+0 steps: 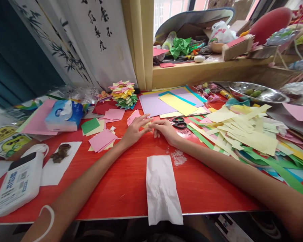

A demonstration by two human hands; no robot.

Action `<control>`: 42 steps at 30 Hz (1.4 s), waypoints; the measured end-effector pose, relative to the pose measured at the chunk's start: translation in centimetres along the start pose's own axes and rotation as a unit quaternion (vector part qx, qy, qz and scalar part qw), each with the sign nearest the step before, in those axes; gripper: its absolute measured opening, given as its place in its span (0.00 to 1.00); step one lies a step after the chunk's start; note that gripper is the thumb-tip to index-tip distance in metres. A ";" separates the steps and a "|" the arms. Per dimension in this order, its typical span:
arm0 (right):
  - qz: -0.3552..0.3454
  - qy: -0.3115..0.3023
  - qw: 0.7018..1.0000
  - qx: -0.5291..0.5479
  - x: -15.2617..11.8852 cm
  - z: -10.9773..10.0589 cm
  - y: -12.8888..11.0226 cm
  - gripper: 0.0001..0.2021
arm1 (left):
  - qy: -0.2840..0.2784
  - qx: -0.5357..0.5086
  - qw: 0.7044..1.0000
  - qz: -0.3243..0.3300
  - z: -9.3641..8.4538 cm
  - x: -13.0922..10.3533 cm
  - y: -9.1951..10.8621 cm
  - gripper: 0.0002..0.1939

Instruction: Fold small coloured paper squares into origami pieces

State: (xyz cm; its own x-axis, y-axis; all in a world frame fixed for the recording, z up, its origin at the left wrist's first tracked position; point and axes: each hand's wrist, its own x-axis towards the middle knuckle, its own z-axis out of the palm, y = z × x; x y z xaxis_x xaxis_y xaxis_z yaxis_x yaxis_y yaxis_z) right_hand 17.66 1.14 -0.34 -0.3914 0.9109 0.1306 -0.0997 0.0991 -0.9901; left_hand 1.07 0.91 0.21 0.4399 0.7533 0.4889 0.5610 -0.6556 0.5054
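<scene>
My left hand (136,131) and my right hand (166,131) meet above the red table, their fingertips close together. Between them is a small pale yellow piece of paper (147,124), mostly covered by the fingers. The left thumb and fingers close around its left side, while the right thumb and forefinger pinch it from the right. Black-handled scissors (179,123) lie just beyond my right hand. Left of my left hand is a loose pile of pink paper squares (102,139), with a green square (90,126) near it. A crumpled white tissue (163,188) lies between my forearms.
Cut paper strips (252,131) heap on the right, near a metal bowl (259,92). Behind stand a folded-paper model (123,95) and flat coloured sheets (154,104). On the left are a tissue pack (64,116) and a white box (19,185). Clear bits (178,157) lie by my right forearm.
</scene>
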 end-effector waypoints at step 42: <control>0.000 -0.081 0.994 -0.075 -0.1 0.5 0.1 0.12 | 0.019 0.005 0.993 -0.118 0.0 -0.2 1.3 0.17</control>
State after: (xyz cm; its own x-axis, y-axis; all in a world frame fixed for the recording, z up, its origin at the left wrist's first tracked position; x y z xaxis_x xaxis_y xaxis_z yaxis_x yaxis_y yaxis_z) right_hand 17.28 0.84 -0.42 -0.5344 0.8359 0.1257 0.0335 0.1696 -0.9849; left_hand 1.64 -0.10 0.75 0.2685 0.8832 0.3845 0.6520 -0.4604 0.6024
